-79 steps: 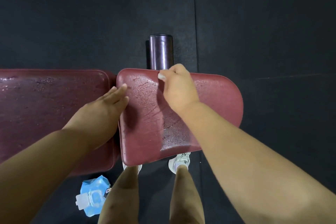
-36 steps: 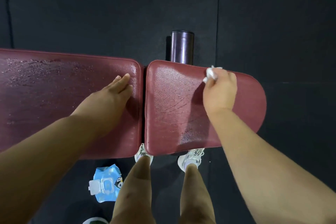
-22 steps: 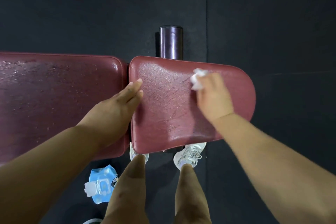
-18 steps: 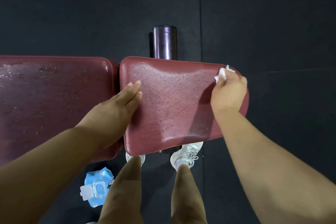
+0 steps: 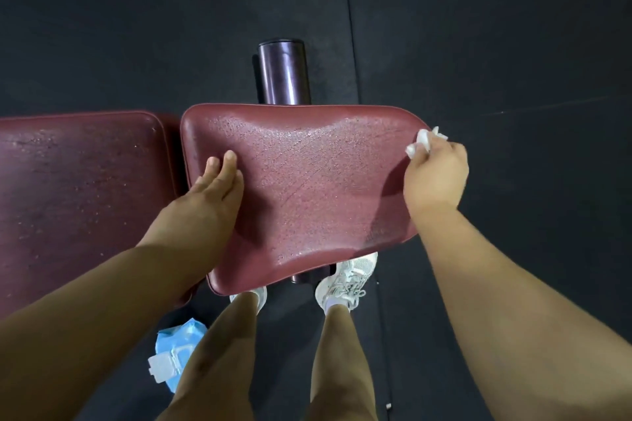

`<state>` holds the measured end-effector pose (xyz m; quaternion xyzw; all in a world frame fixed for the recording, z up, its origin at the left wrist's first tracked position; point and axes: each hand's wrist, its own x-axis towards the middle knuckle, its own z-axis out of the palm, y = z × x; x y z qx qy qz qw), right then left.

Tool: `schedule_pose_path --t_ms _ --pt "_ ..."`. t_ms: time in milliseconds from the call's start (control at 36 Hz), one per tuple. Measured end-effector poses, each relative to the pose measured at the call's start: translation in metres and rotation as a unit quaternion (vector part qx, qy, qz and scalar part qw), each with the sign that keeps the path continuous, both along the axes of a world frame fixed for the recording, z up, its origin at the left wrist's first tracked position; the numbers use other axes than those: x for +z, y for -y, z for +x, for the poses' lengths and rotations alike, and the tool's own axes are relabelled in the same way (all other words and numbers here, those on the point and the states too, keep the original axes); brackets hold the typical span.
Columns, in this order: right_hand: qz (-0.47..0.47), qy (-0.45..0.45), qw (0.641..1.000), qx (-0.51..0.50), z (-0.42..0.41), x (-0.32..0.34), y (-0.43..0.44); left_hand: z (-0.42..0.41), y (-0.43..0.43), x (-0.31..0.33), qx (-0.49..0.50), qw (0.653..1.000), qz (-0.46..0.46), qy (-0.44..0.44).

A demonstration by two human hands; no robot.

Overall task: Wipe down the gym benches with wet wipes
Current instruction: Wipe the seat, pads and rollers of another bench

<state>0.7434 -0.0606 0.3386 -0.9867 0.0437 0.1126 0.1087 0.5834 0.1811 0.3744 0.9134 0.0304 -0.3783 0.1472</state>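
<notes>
A dark red gym bench lies across the view in two pads. The seat pad [image 5: 307, 188] in the middle glistens with moisture, and the long back pad [image 5: 78, 188] runs off to the left. My left hand [image 5: 212, 195] rests flat on the seat pad's left part, fingers together, holding nothing. My right hand [image 5: 436, 174] is at the seat pad's right end, shut on a crumpled white wet wipe [image 5: 424, 142] that sticks out above the fingers at the pad's edge.
A blue wet wipe pack [image 5: 174, 355] with a white lid lies on the black rubber floor beside my left leg. A dark purple roller pad [image 5: 282, 72] sticks out behind the seat pad. My two white shoes [image 5: 345, 278] stand under the near edge.
My right hand has swept the wipe across the seat pad from its far middle to the right end. My left hand has shifted from the gap between the pads onto the seat pad.
</notes>
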Motion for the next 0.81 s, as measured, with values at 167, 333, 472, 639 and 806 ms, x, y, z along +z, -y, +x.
schedule_pose_path --t_ms 167,333,472,639,806 --pt "0.109 -0.011 0.986 0.124 -0.099 -0.013 -0.051 -0.001 0.007 -0.001 0.026 1.0 0.006 0.0" --pt "0.179 -0.152 0.848 0.475 -0.133 0.006 -0.037 -0.002 0.009 -0.001 0.053 0.999 0.007 0.009" --pt "0.048 -0.032 0.966 0.252 -0.049 0.002 0.03 -0.01 0.019 -0.003 0.083 0.995 0.022 0.053" --pt "0.047 0.039 0.998 0.006 -0.057 -0.006 0.024 -0.037 0.043 -0.005 0.074 0.99 0.008 0.118" --pt "0.103 -0.123 0.873 0.46 -0.146 -0.003 0.01 -0.068 0.072 -0.005 0.128 0.987 0.0 0.099"
